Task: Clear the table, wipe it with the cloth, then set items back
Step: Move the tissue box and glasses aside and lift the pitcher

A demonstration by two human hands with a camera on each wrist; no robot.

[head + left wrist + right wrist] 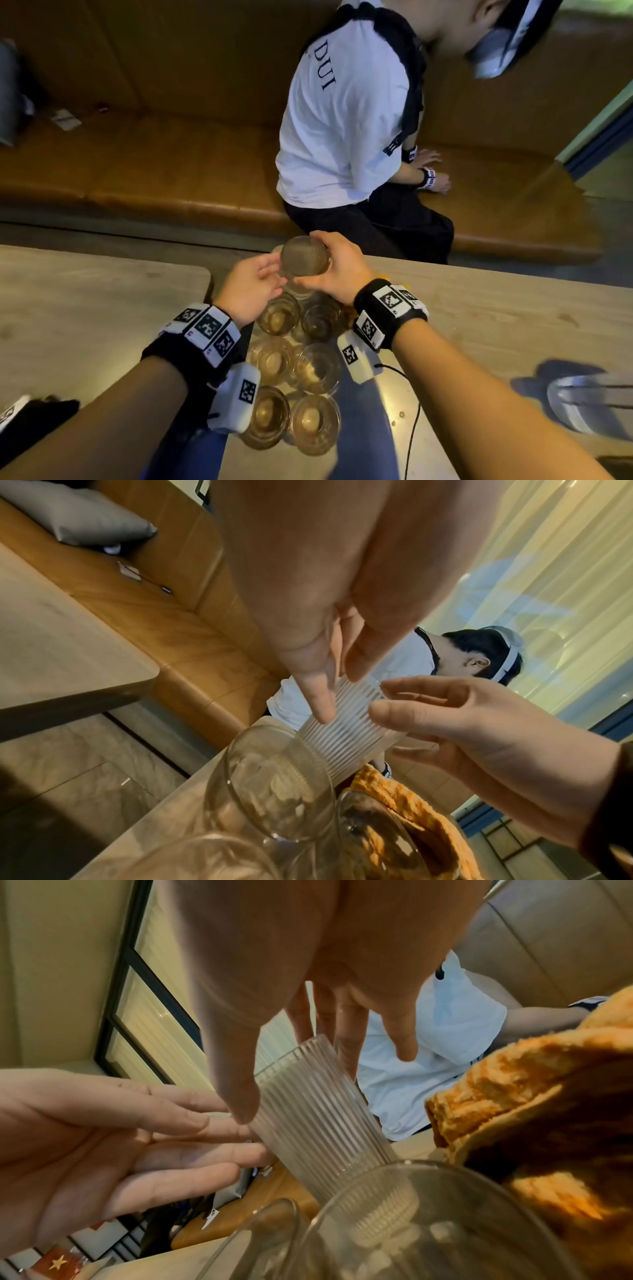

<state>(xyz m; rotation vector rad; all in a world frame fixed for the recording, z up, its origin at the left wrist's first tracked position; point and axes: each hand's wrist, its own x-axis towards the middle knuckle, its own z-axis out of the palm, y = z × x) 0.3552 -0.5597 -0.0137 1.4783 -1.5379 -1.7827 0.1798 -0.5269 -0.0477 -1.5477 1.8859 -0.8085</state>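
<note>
Six tumblers (279, 313) – one ribbed glass (304, 255)

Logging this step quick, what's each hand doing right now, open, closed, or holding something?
Left hand: open, fingers straight beside the ribbed glass.
Right hand: grips the ribbed glass by its upper part.

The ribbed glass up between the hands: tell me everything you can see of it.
The ribbed glass is a clear tumbler with fine vertical ridges along its straight wall, and looks empty. It is tilted, raised above the smooth glasses clustered on the table. The right hand grips it with thumb on one side and fingers on the other; the left hand lies open beside it, its fingers against the wall. The orange cloth lies just beyond it.
</note>
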